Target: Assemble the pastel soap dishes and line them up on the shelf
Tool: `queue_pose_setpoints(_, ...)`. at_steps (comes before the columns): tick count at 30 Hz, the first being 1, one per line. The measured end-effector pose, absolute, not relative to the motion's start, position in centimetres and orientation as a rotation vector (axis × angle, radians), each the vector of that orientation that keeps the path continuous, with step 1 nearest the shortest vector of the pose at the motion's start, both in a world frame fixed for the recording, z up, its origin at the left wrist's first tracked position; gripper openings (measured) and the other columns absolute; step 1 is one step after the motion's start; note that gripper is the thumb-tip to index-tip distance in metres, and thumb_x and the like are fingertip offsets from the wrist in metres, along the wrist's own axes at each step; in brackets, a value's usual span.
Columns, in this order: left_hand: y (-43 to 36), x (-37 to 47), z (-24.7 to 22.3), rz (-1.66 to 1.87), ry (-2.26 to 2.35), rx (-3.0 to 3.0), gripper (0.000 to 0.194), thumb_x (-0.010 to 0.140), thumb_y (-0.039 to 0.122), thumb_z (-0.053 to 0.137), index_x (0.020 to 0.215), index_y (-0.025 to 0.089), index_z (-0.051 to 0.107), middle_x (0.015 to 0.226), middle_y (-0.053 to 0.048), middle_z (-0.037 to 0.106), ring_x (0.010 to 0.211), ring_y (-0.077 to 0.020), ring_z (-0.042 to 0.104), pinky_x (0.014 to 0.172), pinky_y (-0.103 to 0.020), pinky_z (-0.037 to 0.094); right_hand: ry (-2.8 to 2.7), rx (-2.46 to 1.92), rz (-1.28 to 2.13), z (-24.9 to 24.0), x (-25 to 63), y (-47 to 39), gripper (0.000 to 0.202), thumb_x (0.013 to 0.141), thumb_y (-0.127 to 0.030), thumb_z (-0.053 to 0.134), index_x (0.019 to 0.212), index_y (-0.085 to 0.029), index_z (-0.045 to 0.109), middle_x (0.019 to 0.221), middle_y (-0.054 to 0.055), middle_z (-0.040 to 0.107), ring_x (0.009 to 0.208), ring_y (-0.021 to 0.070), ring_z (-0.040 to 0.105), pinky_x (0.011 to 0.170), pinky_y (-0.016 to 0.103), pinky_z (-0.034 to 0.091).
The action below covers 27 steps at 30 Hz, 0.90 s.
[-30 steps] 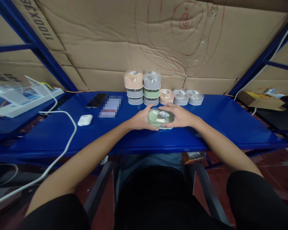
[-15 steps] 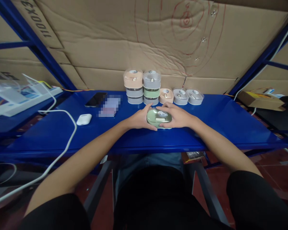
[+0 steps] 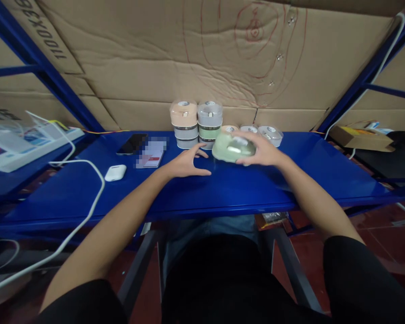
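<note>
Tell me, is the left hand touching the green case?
Apart. The head view shows bare blue shelf between the open left hand and the green case, which the right hand holds alone.

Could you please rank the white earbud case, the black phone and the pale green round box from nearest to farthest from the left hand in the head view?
1. Pale green round box: just right of the left hand, held by the right hand.
2. Black phone: farther left, toward the back of the shelf.
3. White earbud case: farthest left, by the white cable.
</note>
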<state>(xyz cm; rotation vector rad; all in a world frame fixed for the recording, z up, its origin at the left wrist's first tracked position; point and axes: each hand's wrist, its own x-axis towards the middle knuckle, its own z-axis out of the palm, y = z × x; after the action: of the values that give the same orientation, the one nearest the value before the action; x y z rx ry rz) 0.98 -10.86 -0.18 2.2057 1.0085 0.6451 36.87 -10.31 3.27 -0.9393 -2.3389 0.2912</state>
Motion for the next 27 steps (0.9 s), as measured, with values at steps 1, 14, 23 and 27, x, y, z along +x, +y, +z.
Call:
queue_pose_setpoints(1, -10.8, 0.9, -0.1, 0.64, 1.04, 2.201, 0.118, 0.078, 0.06, 0.094, 0.174, 0.018, 0.039, 0.149, -0.02, 0.075, 0.145, -0.0411, 0.069, 0.128, -0.062, 0.049, -2.207, -0.999, 0.21, 3.7, 38.3, -9.4, 0.11, 0.075, -0.08, 0.093, 0.17, -0.033, 0.06, 0.172, 0.011, 0.063, 0.158, 0.047, 0.057, 0.135, 0.069, 0.04)
queue_pose_setpoints(14, -10.9, 0.8, 0.4, 0.531, 1.134, 2.3, 0.105, 0.088, 0.068, 0.081, 0.172, 0.019, 0.042, 0.151, -0.02, 0.073, 0.143, -0.0402, 0.069, 0.118, -0.055, 0.054, -1.344, -2.012, -0.201, 2.1, 44.8, -3.1, 0.105, 0.083, -0.079, 0.085, 0.159, -0.011, 0.061, 0.146, 0.029, 0.068, 0.139, 0.0486, 0.067, 0.117, 0.064, 0.052)
queue_pose_setpoints(23, -10.8, 0.8, 0.6, 0.463, 1.138, 2.313, 0.109, 0.086, 0.071, 0.078, 0.173, 0.016, 0.041, 0.155, -0.021, 0.071, 0.147, -0.0416, 0.067, 0.125, -0.056, 0.05, -1.285, -2.097, -0.168, 2.3, 42.9, -3.9, 0.105, 0.087, -0.073, 0.08, 0.162, -0.008, 0.047, 0.152, 0.035, 0.061, 0.138, 0.0505, 0.068, 0.112, 0.062, 0.056)
queue_pose_setpoints(27, -10.9, 0.8, 0.7, 0.447, 1.15, 2.3, 0.11, 0.085, 0.071, 0.078, 0.173, 0.017, 0.041, 0.158, -0.021, 0.069, 0.148, -0.0421, 0.066, 0.124, -0.056, 0.051, -1.297, -2.077, -0.137, 1.6, 43.5, -3.9, 0.105, 0.08, -0.064, 0.085, 0.162, -0.01, 0.048, 0.15, 0.034, 0.063, 0.133, 0.0518, 0.07, 0.11, 0.065, 0.058)
